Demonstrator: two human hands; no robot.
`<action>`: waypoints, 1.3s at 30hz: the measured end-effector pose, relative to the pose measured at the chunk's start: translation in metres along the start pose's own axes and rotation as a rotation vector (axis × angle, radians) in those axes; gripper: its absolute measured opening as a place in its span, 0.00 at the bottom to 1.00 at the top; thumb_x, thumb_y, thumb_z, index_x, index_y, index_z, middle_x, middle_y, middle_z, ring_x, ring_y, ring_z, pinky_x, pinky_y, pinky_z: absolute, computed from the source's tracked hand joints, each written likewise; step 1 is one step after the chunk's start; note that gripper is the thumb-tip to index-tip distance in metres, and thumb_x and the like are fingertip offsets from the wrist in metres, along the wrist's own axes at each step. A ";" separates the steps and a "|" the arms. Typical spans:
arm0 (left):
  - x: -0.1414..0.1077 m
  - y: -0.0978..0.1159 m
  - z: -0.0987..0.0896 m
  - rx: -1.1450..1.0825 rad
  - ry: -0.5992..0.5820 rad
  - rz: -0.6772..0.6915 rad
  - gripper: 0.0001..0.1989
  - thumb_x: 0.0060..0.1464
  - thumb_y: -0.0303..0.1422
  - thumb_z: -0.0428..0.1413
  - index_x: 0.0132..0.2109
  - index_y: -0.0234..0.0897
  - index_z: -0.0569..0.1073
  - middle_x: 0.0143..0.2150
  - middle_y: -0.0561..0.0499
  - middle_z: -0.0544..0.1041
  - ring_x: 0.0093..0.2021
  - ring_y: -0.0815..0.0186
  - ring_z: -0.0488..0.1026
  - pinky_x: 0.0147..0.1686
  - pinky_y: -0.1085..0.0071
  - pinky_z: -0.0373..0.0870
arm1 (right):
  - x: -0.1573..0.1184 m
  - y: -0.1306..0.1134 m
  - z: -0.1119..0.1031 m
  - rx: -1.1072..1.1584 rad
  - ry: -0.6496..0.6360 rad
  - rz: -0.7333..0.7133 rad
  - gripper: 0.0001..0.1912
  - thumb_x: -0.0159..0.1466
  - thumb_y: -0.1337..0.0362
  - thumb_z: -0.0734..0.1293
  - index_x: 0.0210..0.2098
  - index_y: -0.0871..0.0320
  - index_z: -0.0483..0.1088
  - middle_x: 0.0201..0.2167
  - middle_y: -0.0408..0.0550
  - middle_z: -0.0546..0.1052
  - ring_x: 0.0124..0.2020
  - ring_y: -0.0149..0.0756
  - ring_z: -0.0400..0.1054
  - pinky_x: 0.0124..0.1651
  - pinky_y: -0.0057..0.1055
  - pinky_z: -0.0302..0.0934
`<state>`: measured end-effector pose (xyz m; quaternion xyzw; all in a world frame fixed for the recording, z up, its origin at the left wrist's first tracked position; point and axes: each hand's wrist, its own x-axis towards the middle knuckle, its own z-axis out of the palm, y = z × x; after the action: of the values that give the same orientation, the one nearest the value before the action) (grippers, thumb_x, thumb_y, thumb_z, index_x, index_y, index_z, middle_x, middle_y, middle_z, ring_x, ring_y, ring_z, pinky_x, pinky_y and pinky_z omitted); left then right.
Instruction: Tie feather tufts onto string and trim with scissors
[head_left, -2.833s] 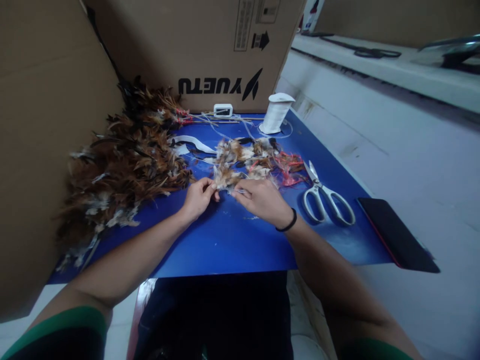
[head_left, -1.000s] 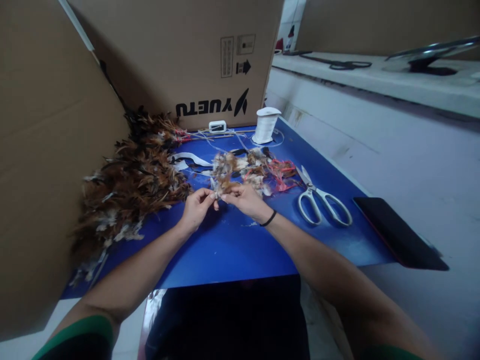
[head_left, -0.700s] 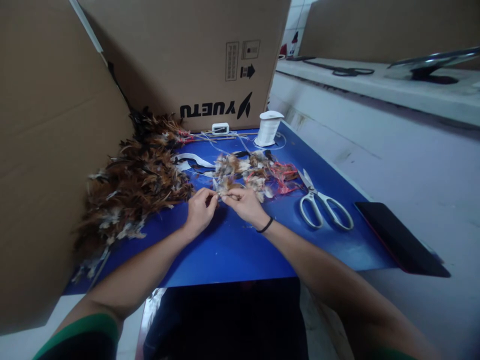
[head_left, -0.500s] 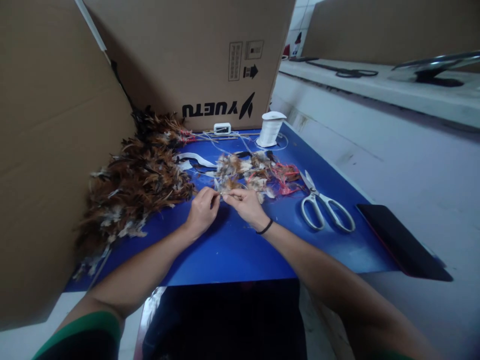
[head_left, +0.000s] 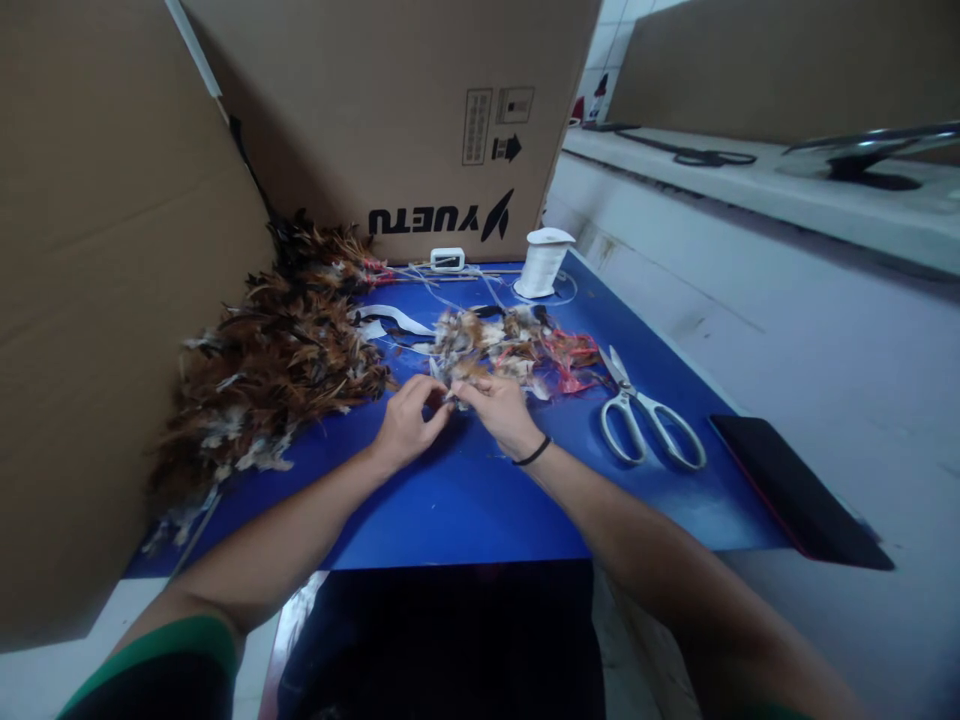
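My left hand (head_left: pixel 411 418) and my right hand (head_left: pixel 498 410) meet at the near edge of a bundle of cream and brown feathers (head_left: pixel 491 338). Both are closed in a pinch, fingertips almost touching. My right fingers grip feathers at the bundle's near end. What lies between the left thumb and fingers is too small to make out. Pink string (head_left: pixel 571 362) is tangled at the bundle's right side. Beside it lie metal scissors (head_left: pixel 643 410), blades slightly apart and pointing away from me. A large heap of brown feathers (head_left: pixel 300 350) spreads to the left of my hands.
A white spool (head_left: pixel 543 262) stands at the back of the blue table (head_left: pixel 465 510), near a small white device (head_left: pixel 447 260). White ribbon (head_left: pixel 397 318) lies behind my left hand. Cardboard (head_left: pixel 420 110) walls the back and left. A dark phone-like slab (head_left: pixel 799 490) rests at the right edge.
My left thumb has shifted right and down, with the fingers slightly more opened around a gap. My right hand has moved slightly right. The feathers and scissors stay in place.
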<state>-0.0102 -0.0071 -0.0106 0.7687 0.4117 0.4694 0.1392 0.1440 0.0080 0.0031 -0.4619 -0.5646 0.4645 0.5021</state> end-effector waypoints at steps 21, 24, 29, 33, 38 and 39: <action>0.000 -0.004 0.002 -0.469 -0.035 -0.398 0.11 0.55 0.40 0.55 0.32 0.35 0.70 0.20 0.56 0.71 0.21 0.71 0.68 0.25 0.74 0.66 | 0.001 -0.007 -0.009 0.005 -0.169 0.144 0.13 0.48 0.58 0.70 0.19 0.60 0.65 0.14 0.35 0.58 0.19 0.22 0.49 0.22 0.25 0.44; -0.001 -0.001 0.001 -0.406 -0.007 -0.316 0.10 0.56 0.37 0.55 0.31 0.35 0.71 0.24 0.54 0.71 0.22 0.72 0.69 0.25 0.74 0.67 | 0.001 -0.006 -0.008 0.032 -0.163 0.139 0.11 0.48 0.60 0.70 0.22 0.59 0.66 0.14 0.34 0.58 0.19 0.23 0.50 0.23 0.25 0.45; -0.001 0.001 0.002 -0.385 0.052 -0.139 0.09 0.57 0.34 0.55 0.31 0.33 0.72 0.35 0.50 0.70 0.23 0.76 0.68 0.23 0.75 0.69 | 0.002 -0.005 -0.009 0.039 -0.178 0.120 0.08 0.48 0.62 0.68 0.22 0.59 0.65 0.16 0.35 0.60 0.20 0.23 0.52 0.23 0.25 0.47; -0.003 0.001 0.002 -0.375 0.055 -0.063 0.08 0.57 0.33 0.55 0.33 0.34 0.72 0.38 0.49 0.70 0.22 0.77 0.67 0.23 0.76 0.69 | 0.002 -0.005 -0.010 0.052 -0.217 0.138 0.08 0.48 0.62 0.67 0.23 0.59 0.64 0.16 0.34 0.59 0.18 0.22 0.49 0.22 0.25 0.44; -0.005 0.001 0.001 -0.374 0.028 -0.038 0.07 0.57 0.33 0.55 0.34 0.34 0.73 0.40 0.48 0.72 0.21 0.77 0.67 0.22 0.75 0.69 | 0.002 -0.007 -0.013 0.092 -0.278 0.203 0.10 0.48 0.61 0.68 0.23 0.57 0.62 0.15 0.31 0.55 0.15 0.21 0.45 0.18 0.25 0.37; -0.005 0.001 0.001 -0.370 0.028 -0.029 0.07 0.57 0.33 0.55 0.34 0.34 0.73 0.40 0.48 0.72 0.21 0.77 0.68 0.23 0.74 0.70 | 0.001 -0.008 -0.013 0.106 -0.303 0.216 0.10 0.48 0.61 0.68 0.23 0.58 0.63 0.15 0.31 0.55 0.15 0.20 0.44 0.18 0.24 0.36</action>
<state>-0.0098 -0.0112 -0.0134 0.7174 0.3313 0.5456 0.2792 0.1565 0.0089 0.0120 -0.4174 -0.5556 0.6091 0.3821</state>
